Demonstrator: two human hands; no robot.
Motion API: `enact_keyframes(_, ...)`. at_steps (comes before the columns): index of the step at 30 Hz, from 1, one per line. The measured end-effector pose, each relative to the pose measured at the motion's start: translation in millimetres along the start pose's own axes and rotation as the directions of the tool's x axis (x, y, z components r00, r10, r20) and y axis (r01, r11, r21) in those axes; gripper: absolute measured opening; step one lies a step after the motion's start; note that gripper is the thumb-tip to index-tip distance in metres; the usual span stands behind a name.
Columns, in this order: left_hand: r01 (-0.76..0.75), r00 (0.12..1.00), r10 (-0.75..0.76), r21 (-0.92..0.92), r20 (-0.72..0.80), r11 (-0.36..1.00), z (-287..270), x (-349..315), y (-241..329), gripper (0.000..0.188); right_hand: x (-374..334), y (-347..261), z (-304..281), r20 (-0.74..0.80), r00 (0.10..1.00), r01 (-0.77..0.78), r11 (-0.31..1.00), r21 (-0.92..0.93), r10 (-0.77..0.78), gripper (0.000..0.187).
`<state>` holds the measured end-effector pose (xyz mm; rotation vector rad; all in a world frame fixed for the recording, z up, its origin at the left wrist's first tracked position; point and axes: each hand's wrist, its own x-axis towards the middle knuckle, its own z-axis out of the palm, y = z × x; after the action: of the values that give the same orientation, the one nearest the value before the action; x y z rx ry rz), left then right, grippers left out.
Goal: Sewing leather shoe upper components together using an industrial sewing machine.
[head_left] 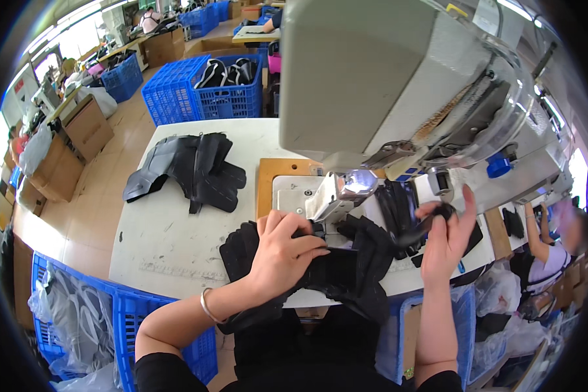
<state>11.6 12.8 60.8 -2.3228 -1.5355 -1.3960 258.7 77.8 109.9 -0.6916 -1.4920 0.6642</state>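
Observation:
My left hand (282,251), with a light bangle at the wrist, is closed on a black fabric piece (333,268) at the front of the table. This piece looks like a soft shoe upper, bunched and draping over the near edge. Just beyond my fingers is the sewing machine's working head (353,186); my fingers hide the contact point. On the right, my right hand (445,243) pinches a small black strip (411,236), blurred by motion, its index finger raised. A row of long black strips (395,201) lies beside the machine head, near my right hand.
Flat black leather-like pieces (193,168) lie on the white table (166,242), left of the machine body (353,78). Blue crates stand behind the table (228,101) and at lower left (117,307). A blue bin (460,320) is at lower right. Another person (555,251) sits far right.

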Motion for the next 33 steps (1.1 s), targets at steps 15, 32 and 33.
enact_keyframes(15,0.268,0.936,-0.221,-0.145,0.275,0.952,-24,73,9,0.016,-18,25,67,0.167,0.843,-0.523,0.852,0.032,0.511,0.033)
enact_keyframes(32,0.353,0.915,-0.250,-0.327,0.317,0.876,-12,92,-17,0.038,-11,30,61,0.202,0.884,-0.425,0.905,-0.029,0.422,0.036)
enact_keyframes(33,0.357,0.914,-0.239,-0.370,0.327,0.858,-11,92,-19,0.035,-11,30,60,0.207,0.885,-0.423,0.906,-0.023,0.418,0.037)
